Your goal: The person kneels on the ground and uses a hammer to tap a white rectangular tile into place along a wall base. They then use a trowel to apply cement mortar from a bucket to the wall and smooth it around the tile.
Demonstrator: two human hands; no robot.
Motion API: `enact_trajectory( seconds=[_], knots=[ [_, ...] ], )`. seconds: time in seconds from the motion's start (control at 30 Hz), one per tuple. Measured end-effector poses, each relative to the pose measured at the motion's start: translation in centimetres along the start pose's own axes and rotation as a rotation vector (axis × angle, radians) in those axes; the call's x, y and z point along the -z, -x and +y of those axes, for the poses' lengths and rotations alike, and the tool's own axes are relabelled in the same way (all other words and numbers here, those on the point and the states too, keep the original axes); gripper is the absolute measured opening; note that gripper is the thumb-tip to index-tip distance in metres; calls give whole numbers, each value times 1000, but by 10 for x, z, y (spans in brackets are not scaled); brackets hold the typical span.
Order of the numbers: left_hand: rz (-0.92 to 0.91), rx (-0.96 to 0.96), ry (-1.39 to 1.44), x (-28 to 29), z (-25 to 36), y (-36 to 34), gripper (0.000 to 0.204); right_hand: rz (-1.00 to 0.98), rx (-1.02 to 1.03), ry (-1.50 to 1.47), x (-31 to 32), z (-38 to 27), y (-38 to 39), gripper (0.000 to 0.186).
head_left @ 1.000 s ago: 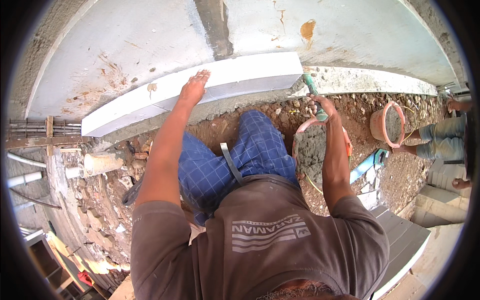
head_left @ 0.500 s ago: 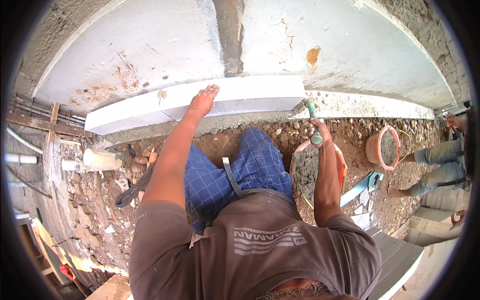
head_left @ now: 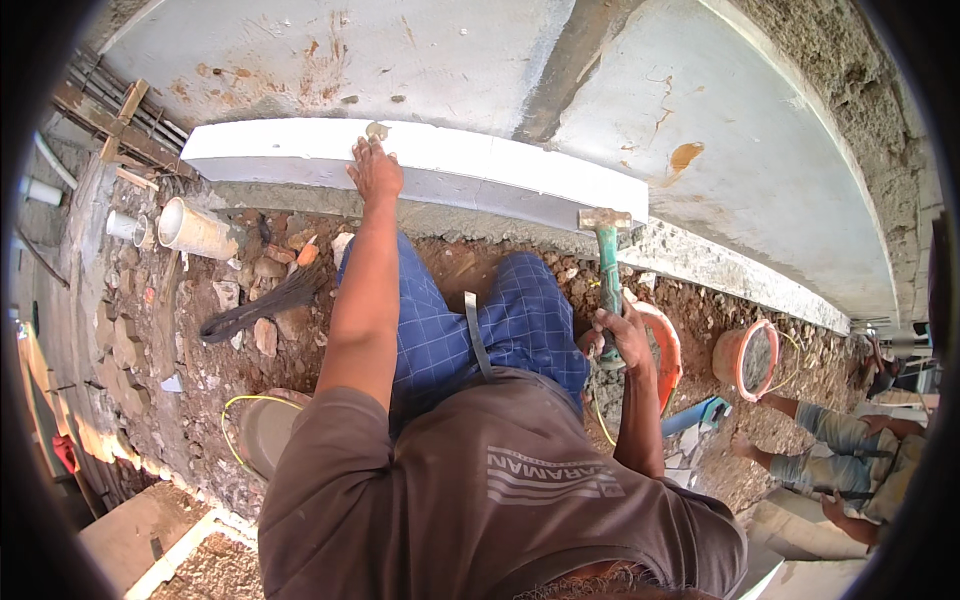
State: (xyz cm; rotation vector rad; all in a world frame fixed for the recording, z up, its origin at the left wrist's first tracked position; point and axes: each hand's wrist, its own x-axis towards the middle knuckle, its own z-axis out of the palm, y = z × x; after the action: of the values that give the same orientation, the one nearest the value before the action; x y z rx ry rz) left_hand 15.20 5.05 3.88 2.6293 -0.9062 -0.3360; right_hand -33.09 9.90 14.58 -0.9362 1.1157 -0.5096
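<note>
A row of white lightweight blocks [head_left: 540, 172] lies along a mortar bed [head_left: 460, 218] at the foot of the grey wall. Palm down, my left hand [head_left: 377, 170] rests on the blocks' left part with its fingers spread, beside a small brownish spot. My right hand [head_left: 622, 330] is closed around the green handle of a hammer [head_left: 608, 250]. The hammer's head is at the front edge of the row, near its right end; whether it touches the block I cannot tell.
An orange bucket [head_left: 663, 345] is partly behind my right forearm, with a handsaw [head_left: 692, 415] beyond. Another mortar bucket [head_left: 728, 362] stands farther right, near another person [head_left: 840, 450]. Leftward lie a pipe [head_left: 195, 228], a dark cloth-like bundle [head_left: 265, 302] and a mortar container [head_left: 268, 430].
The view has turned to the left. My left hand has slid leftward along the blocks. The hammer has swung so that its head shows at the block's edge.
</note>
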Motion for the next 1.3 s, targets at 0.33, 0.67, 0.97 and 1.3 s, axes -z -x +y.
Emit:
enact_trajectory(
  seconds=[0.33,0.67,0.97,1.3],
  knots=[
    [-205,-7,-126,21,-3,4,64,-97,530,1019,-170,-39,-135,69],
    [-207,-31,-154,23,-11,3,72,-118,563,1078,-236,-11,-190,61],
    [-222,-65,-205,23,-14,-2,79,-97,623,893,-157,5,-134,68],
    [-75,-662,-201,-24,76,59,86,420,261,711,-9,8,-45,64]
  ],
)
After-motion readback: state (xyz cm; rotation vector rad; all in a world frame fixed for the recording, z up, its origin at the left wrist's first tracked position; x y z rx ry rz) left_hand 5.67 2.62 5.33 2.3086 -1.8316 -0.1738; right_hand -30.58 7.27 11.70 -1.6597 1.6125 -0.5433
